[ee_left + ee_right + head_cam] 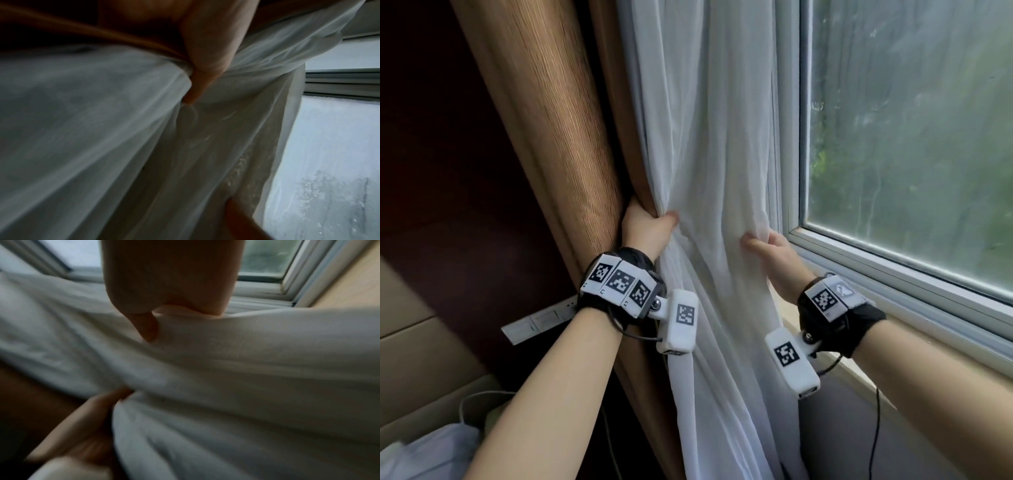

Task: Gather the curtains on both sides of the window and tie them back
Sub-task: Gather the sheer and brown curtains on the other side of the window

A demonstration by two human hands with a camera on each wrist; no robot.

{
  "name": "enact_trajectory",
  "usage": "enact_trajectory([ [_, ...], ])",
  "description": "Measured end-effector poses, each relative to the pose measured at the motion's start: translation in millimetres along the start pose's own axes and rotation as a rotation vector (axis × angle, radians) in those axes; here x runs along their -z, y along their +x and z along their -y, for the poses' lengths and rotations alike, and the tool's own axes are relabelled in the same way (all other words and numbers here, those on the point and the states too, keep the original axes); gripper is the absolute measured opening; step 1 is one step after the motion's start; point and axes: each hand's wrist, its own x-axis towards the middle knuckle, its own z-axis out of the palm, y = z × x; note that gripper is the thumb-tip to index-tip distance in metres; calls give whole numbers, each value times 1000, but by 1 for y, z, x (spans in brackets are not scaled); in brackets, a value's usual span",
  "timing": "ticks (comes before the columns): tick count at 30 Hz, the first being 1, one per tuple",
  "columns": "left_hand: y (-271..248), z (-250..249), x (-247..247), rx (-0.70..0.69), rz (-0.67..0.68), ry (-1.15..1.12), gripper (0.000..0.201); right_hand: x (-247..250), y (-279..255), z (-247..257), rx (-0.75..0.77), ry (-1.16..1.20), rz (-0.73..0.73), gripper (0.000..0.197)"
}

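A white sheer curtain [715, 144] hangs at the left side of the window, with a brown heavy curtain [558, 113] beside it on the left. My left hand [647, 222] grips both curtains where they meet, its thumb pressing into the sheer [123, 146]. My right hand [767, 246] holds the sheer's right edge near the window frame, thumb in front and fingers behind the cloth [246, 386]. The sheer is bunched between the two hands. In the right wrist view the left hand [88, 421] shows at the lower left.
The window [914, 137] with wet glass fills the right side, above a beige sill [893, 387]. A dark wall [448, 171] lies to the left. A white switch plate [541, 322] sits on that wall behind my left wrist. A white bundle [428, 452] lies at the lower left.
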Motion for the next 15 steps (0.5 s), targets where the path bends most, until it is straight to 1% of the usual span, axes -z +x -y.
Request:
enact_trajectory([
  [2,-3,-2,1,-11,18,-15,42,-19,-14,5,83,-115,54,16],
  [4,-4,-1,2,-21,22,-24,44,-35,-24,5,214,-255,87,22],
  [5,-4,0,3,-19,23,-24,46,-42,-29,3,275,-342,99,22],
  [7,-5,1,4,9,41,-48,50,-51,-36,-1,347,-493,104,20],
  [9,-10,1,9,37,103,-128,59,-56,-40,-4,386,-526,92,37],
  [10,-13,1,13,60,150,-199,61,-59,-42,-4,397,-504,116,41],
  [11,-18,1,17,83,216,-275,62,-63,-43,-4,398,-463,164,40],
  [12,-22,2,22,85,286,-314,67,-66,-44,-2,389,-421,211,37],
  [13,-25,1,26,44,343,-298,82,-69,-45,0,369,-391,251,39],
  [15,-30,-4,29,-84,406,-174,122,-72,-44,3,358,-364,321,42],
])
